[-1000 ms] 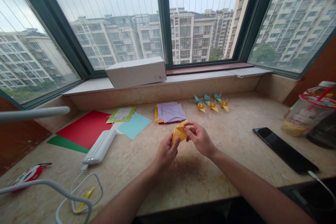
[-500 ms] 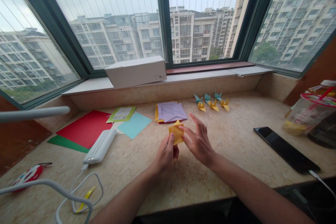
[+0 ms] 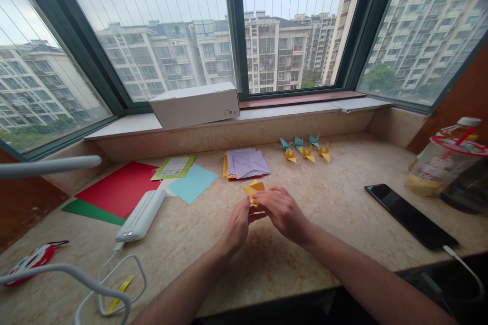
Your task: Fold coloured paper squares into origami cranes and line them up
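A partly folded piece of yellow origami paper (image 3: 253, 189) is held up above the counter between both hands. My left hand (image 3: 239, 221) pinches its lower left side with the thumb in front. My right hand (image 3: 284, 210) closes over its right side, and its fingers hide much of the lower part. Just beyond lies a stack of purple and yellow folded paper (image 3: 247, 164). Farther right stand small folded cranes, three blue (image 3: 299, 143) at the back and three yellow (image 3: 308, 154) in front.
Red paper (image 3: 118, 188), light blue paper (image 3: 193, 183) and a white power bank (image 3: 141, 216) with a looped cable lie left. On the right are a black phone (image 3: 409, 216) on a cable and a plastic cup (image 3: 429, 170). A white box (image 3: 194, 106) sits on the sill.
My right hand has moved in from beside the yellow paper, its spread fingers now closed over it. The paper has tilted and sits slightly lower left. The view has shifted slightly.
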`<state>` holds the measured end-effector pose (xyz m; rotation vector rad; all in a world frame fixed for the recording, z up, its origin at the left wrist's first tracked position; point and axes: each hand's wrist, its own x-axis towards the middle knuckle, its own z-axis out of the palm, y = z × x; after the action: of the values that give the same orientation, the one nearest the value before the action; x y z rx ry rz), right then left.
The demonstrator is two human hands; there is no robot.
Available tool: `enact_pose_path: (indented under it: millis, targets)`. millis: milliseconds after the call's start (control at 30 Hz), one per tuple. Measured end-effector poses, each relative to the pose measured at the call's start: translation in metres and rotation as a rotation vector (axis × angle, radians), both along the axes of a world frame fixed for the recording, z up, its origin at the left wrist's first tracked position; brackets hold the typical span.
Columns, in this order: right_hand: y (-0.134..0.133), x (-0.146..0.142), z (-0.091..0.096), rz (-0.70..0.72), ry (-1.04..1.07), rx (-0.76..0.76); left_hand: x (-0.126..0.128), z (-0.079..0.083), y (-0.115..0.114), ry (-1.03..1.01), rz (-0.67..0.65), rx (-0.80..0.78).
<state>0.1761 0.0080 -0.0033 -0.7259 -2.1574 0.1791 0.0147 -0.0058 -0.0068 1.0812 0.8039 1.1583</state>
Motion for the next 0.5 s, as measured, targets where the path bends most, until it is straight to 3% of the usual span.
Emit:
enact_pose_path:
  millis: [200,400,500]
  targets:
    - [0.0003,-0.0030,-0.0063,-0.017,0.282,-0.196,-0.0003,-0.0001,0.0017,0.028,0.019,0.033]
    - [0.0061,-0.0070,-0.0016,0.128,0.651,-0.679,-0.0025,-0.0017,0.0053,0.059,0.045,0.095]
    - [0.0097,-0.0059,0.0014,0.194,0.753,-0.817,-0.0026,-0.0002,0.0055,0.146,0.052,0.144]
